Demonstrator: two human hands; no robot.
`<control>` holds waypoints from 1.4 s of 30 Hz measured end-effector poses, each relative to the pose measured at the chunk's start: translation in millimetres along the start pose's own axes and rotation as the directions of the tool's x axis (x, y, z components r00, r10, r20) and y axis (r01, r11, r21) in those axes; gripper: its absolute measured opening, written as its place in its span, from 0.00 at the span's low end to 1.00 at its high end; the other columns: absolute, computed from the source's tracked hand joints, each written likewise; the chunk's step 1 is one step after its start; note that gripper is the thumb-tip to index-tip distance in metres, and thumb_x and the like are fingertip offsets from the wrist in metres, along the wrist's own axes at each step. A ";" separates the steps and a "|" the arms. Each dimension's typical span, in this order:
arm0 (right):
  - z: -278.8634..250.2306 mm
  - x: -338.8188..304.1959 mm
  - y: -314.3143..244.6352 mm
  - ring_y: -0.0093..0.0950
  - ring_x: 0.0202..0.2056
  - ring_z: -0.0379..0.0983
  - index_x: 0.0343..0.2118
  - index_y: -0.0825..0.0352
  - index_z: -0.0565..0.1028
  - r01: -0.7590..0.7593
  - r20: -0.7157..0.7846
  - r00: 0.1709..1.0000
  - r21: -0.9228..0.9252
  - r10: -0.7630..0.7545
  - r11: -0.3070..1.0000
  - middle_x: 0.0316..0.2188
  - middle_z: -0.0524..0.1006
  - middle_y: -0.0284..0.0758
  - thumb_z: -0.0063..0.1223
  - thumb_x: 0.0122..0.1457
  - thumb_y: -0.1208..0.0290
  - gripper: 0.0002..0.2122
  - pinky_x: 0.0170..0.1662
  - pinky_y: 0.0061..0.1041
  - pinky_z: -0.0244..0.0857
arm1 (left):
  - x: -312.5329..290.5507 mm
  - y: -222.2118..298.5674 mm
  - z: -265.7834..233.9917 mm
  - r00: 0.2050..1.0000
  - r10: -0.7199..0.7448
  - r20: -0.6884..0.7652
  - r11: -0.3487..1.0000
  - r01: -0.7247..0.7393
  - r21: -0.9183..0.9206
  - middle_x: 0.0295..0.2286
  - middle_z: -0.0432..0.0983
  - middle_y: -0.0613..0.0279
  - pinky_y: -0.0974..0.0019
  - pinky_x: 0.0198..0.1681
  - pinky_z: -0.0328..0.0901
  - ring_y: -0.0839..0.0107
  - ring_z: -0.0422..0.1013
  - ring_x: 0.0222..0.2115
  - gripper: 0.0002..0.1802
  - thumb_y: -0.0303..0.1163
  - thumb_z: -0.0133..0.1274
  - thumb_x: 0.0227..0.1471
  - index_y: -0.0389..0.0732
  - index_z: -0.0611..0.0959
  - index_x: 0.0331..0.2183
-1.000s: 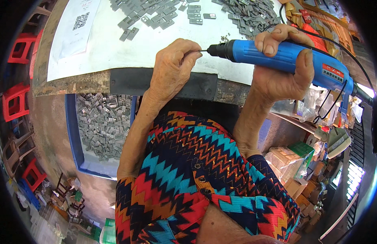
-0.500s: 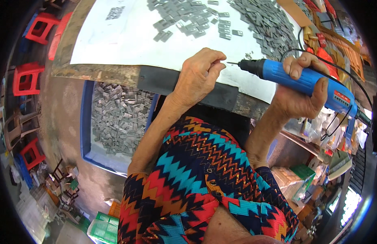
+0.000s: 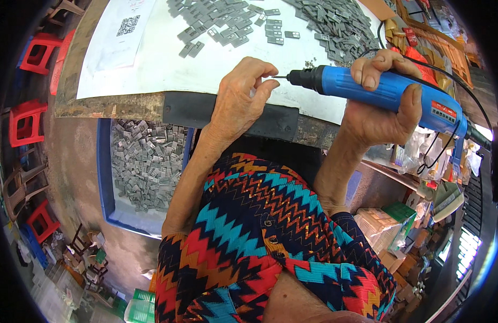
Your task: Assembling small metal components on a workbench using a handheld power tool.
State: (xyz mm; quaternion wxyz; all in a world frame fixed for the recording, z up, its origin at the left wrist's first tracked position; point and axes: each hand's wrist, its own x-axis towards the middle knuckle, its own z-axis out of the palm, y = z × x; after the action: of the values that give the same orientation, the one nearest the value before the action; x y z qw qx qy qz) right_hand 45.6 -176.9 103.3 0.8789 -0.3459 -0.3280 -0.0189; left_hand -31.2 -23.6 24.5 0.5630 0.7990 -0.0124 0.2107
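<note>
Head cam obs., watching from my end. R hand (image 3: 381,116) wrapped round blue power driver (image 3: 346,83), grip firm; driver held approx. level over near table edge, bit (image 3: 281,77) pointing L. L hand (image 3: 241,97): thumb + index at bit tip w/ narrow gap; can't tell if anything's pinched there.

Risks (my judgement): (1) bit could slip & nick L fingertips, cause: tip right at them, no visible guard. (2) Anything tiny in that pinch could drop off the edge, since hands sit near it. (3) Cable (image 3: 380,33) could drag on driver if it snags.

Surroundings: white sheet (image 3: 163,64) on tabletop; grey pieces (image 3: 227,21) spread beyond L hand, denser grey heap (image 3: 340,29) to R. Tiny loose bits (image 3: 310,63) just past driver nose, too small to ID; a low sweep might scatter them. Blue-rimmed tub (image 3: 105,177) of similar pcs. lower L, below table level. Red stool (image 3: 40,54) far L, not in way.
</note>
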 end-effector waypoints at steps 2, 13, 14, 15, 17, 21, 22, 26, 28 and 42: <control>-0.3 0.3 -0.6 0.30 0.22 0.67 0.38 0.74 0.68 0.002 -0.002 1.000 -0.010 -0.002 1.000 0.27 0.71 0.49 0.41 0.52 0.69 0.14 0.28 0.33 0.62 | -0.4 -1.4 0.9 0.999 -0.043 -0.008 0.999 0.043 -0.023 0.25 0.71 0.65 0.76 0.26 0.59 0.79 0.63 0.23 0.06 0.23 0.54 0.43 0.35 0.78 0.30; -5.0 -3.2 -1.1 0.27 0.25 0.65 0.40 0.72 0.72 -0.023 0.033 0.999 -0.080 0.026 0.997 0.31 0.70 0.46 0.43 0.54 0.63 0.17 0.31 0.29 0.58 | -1.9 -2.6 2.5 0.998 -0.067 0.008 0.996 0.068 -0.050 0.24 0.71 0.66 0.77 0.26 0.59 0.80 0.64 0.23 0.05 0.24 0.54 0.45 0.35 0.78 0.28; -4.7 -3.2 -1.2 0.27 0.25 0.65 0.40 0.72 0.72 -0.027 0.034 0.999 -0.078 0.030 0.997 0.31 0.70 0.46 0.43 0.54 0.63 0.17 0.31 0.29 0.58 | -1.7 -3.0 2.7 0.997 -0.071 0.011 0.996 0.072 -0.050 0.24 0.71 0.66 0.77 0.26 0.59 0.80 0.64 0.23 0.05 0.24 0.54 0.45 0.35 0.78 0.28; -4.1 -3.6 -0.6 0.27 0.25 0.65 0.40 0.72 0.72 -0.033 0.035 0.999 -0.073 0.036 0.997 0.31 0.70 0.46 0.43 0.54 0.63 0.17 0.31 0.29 0.58 | -2.3 -3.7 2.3 0.997 -0.073 0.009 0.996 0.074 -0.049 0.24 0.71 0.66 0.77 0.26 0.59 0.80 0.64 0.23 0.05 0.24 0.54 0.45 0.35 0.78 0.28; -3.7 -4.1 1.4 0.27 0.25 0.65 0.40 0.72 0.72 -0.035 0.040 0.999 -0.063 0.038 0.997 0.31 0.70 0.46 0.43 0.54 0.63 0.16 0.31 0.29 0.58 | -3.5 -5.2 1.6 0.999 -0.050 0.002 0.997 0.050 -0.058 0.24 0.71 0.67 0.77 0.25 0.59 0.80 0.63 0.22 0.04 0.24 0.54 0.45 0.34 0.78 0.28; -2.5 -4.4 0.2 0.27 0.24 0.65 0.39 0.72 0.72 -0.017 0.053 0.998 -0.080 0.021 0.997 0.30 0.70 0.46 0.44 0.54 0.63 0.16 0.31 0.29 0.59 | -2.4 -5.5 3.3 1.000 -0.025 -0.008 0.997 0.024 -0.076 0.24 0.71 0.67 0.77 0.25 0.59 0.80 0.63 0.22 0.03 0.23 0.53 0.45 0.34 0.78 0.27; -1.9 -4.9 0.3 0.27 0.24 0.65 0.39 0.72 0.72 -0.017 0.054 0.998 -0.082 0.021 0.996 0.30 0.70 0.46 0.44 0.54 0.63 0.16 0.31 0.29 0.59 | -1.8 -5.3 3.4 1.000 0.000 -0.012 0.999 0.000 -0.053 0.24 0.71 0.66 0.77 0.24 0.58 0.80 0.63 0.22 0.04 0.23 0.53 0.45 0.34 0.78 0.27; -0.5 -7.2 5.8 0.28 0.23 0.66 0.38 0.73 0.70 -0.014 0.019 1.000 -0.048 0.015 0.999 0.29 0.71 0.48 0.42 0.53 0.67 0.14 0.29 0.32 0.61 | -4.7 -5.3 0.4 1.000 0.003 -0.016 1.000 -0.004 -0.014 0.24 0.71 0.65 0.76 0.24 0.59 0.79 0.64 0.22 0.04 0.22 0.53 0.44 0.33 0.78 0.27; -1.7 -6.3 5.3 0.30 0.22 0.67 0.38 0.74 0.68 0.000 -0.005 1.000 -0.022 0.000 1.000 0.28 0.71 0.50 0.41 0.52 0.71 0.13 0.28 0.34 0.63 | -3.8 -6.0 2.1 1.000 -0.011 -0.007 1.000 0.011 -0.022 0.24 0.72 0.65 0.76 0.25 0.59 0.79 0.64 0.22 0.04 0.22 0.54 0.44 0.33 0.78 0.28; -10.8 -4.9 -6.4 0.30 0.22 0.65 0.38 0.72 0.69 -0.009 -0.045 0.999 -0.068 0.006 0.998 0.28 0.70 0.49 0.41 0.53 0.67 0.14 0.29 0.32 0.61 | -3.9 -4.2 -12.4 0.987 0.051 -0.155 0.993 -0.033 0.115 0.26 0.72 0.60 0.73 0.27 0.63 0.73 0.69 0.24 0.08 0.21 0.53 0.42 0.35 0.77 0.30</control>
State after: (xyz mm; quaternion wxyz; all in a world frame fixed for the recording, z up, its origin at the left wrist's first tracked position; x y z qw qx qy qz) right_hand 46.1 -189.4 98.4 0.8737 -0.3765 -0.3062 -0.0345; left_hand -37.7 -11.7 22.7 0.5118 0.8099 0.0272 0.2854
